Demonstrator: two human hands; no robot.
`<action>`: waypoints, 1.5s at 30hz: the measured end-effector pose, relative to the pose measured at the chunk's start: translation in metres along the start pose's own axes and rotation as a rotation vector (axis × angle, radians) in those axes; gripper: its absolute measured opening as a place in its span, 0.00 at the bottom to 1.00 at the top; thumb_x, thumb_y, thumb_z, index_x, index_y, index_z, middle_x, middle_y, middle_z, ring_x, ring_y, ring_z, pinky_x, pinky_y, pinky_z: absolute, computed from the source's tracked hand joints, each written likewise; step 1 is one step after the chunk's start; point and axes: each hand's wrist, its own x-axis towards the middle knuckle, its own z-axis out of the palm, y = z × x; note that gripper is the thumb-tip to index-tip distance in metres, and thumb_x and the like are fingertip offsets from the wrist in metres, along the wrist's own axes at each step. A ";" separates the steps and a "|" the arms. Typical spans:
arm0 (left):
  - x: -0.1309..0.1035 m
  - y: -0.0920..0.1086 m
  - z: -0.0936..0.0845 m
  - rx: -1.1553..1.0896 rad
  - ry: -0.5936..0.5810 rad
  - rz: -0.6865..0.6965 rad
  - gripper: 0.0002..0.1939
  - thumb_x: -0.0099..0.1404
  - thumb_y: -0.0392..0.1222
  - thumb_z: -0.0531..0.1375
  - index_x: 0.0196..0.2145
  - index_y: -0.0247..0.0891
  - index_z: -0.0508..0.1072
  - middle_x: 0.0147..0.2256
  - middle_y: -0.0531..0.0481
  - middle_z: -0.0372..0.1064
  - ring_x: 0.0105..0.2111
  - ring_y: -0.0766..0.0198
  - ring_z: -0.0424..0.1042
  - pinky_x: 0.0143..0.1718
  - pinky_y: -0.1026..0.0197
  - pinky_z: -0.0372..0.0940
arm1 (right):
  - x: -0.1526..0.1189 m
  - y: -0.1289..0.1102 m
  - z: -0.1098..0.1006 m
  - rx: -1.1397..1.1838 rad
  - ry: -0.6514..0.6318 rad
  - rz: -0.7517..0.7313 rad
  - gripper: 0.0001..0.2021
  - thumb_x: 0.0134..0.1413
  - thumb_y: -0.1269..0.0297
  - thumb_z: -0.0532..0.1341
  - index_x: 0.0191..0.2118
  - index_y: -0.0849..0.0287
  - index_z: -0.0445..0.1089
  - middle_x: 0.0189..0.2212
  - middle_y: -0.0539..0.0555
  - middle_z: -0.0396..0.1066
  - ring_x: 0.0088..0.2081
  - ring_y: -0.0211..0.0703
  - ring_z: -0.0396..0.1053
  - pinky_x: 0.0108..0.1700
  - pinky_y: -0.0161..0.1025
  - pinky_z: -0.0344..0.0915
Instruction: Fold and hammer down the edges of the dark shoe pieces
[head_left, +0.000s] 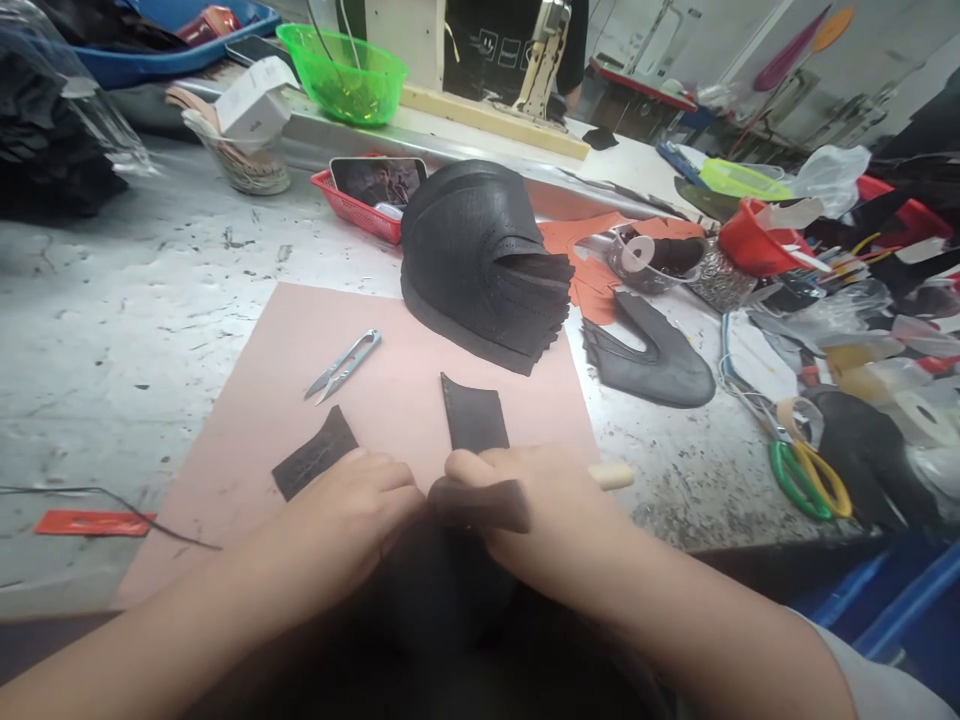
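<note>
My left hand (360,500) is closed at the near edge of a pink sheet (255,390), its fingertips pinching dark leather close to my right hand. A small black leather piece (311,460) lies just beyond its knuckles. My right hand (525,500) is closed too, with a dark brown strip or handle (480,505) across its fingers. Past its thumb lies another black leather piece (476,415). A pale rod end (613,475) sticks out on its right side. What hangs below both hands is dark and blurred.
Thread snips (345,365) lie on the sheet. Behind are stacked black leather pieces (480,260) and a red basket (360,205) with a phone. Curved leather (660,360) and green-yellow scissors (806,475) lie right. A person sits behind the sewing machine (540,60).
</note>
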 end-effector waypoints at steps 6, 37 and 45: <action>-0.006 -0.002 -0.002 -0.037 -0.006 -0.038 0.16 0.64 0.26 0.48 0.38 0.44 0.69 0.34 0.53 0.65 0.35 0.64 0.63 0.37 0.62 0.57 | 0.005 -0.007 0.000 -0.071 0.001 -0.004 0.07 0.51 0.75 0.53 0.30 0.55 0.62 0.20 0.48 0.66 0.21 0.38 0.61 0.22 0.36 0.40; 0.024 0.016 0.026 0.083 0.029 -0.130 0.14 0.62 0.29 0.46 0.28 0.36 0.69 0.26 0.50 0.60 0.27 0.64 0.61 0.26 0.63 0.54 | -0.012 0.026 0.003 -0.121 0.004 0.165 0.10 0.52 0.77 0.51 0.35 0.56 0.66 0.22 0.49 0.68 0.22 0.38 0.65 0.22 0.36 0.42; 0.021 0.014 0.019 0.008 -0.004 -0.156 0.14 0.66 0.33 0.45 0.30 0.36 0.70 0.28 0.49 0.62 0.29 0.64 0.63 0.29 0.63 0.57 | -0.009 0.023 0.003 -0.043 0.056 0.120 0.09 0.54 0.75 0.52 0.34 0.55 0.65 0.24 0.48 0.69 0.23 0.38 0.64 0.24 0.36 0.43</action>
